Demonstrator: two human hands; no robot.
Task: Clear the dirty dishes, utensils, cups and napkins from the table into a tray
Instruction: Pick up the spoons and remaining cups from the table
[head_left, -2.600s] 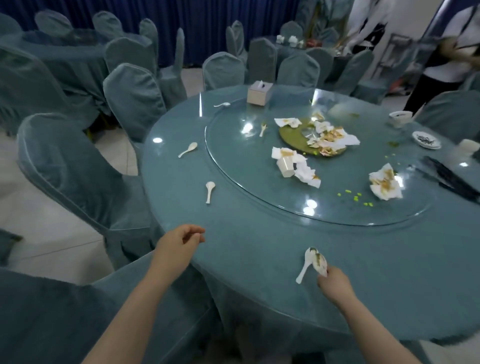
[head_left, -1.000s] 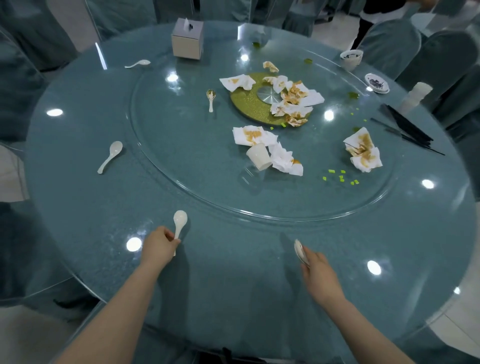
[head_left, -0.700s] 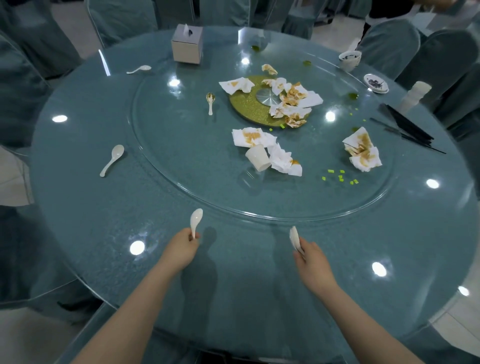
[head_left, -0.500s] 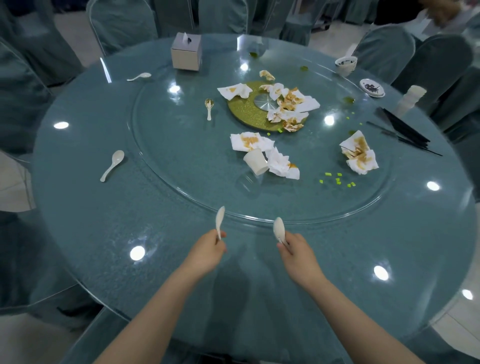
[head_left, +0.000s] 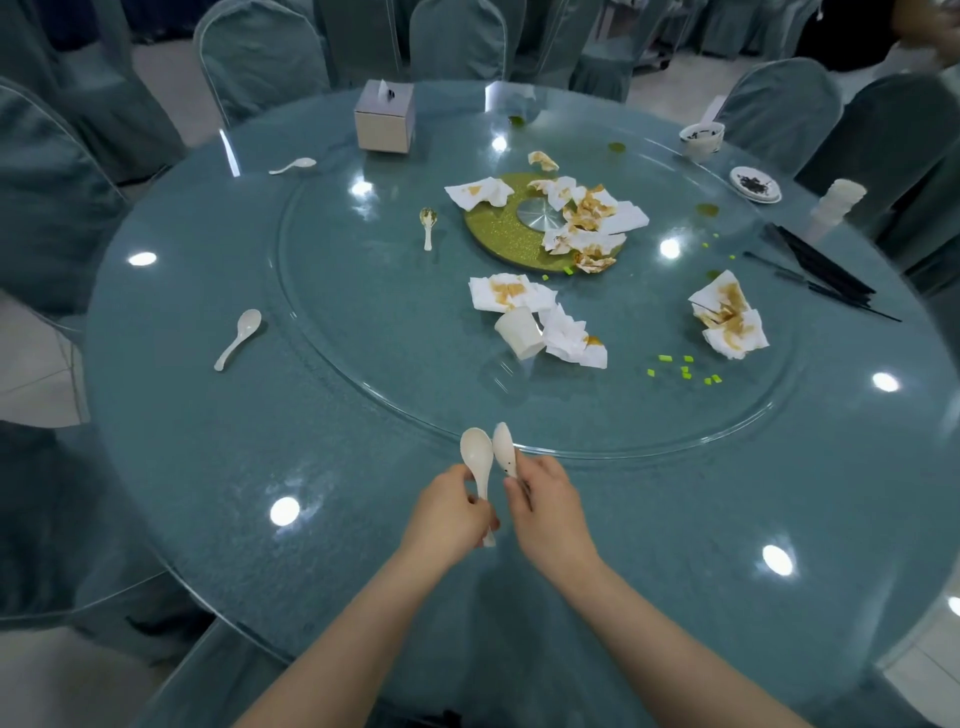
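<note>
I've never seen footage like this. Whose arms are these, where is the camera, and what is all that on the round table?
There is no machine here: a person wears a wide-angle camera on the head, looking down at their own bare arms. The left hand holds a white spoon, and the right hand holds a second spoon, the two brought close together. On the round table sits a glass turntable strewn with stained napkins and a tipped paper cup. More spoons lie loose, one at the left. At the far side stand a tissue box, a small bowl and black chopsticks. No tray shows.
</note>
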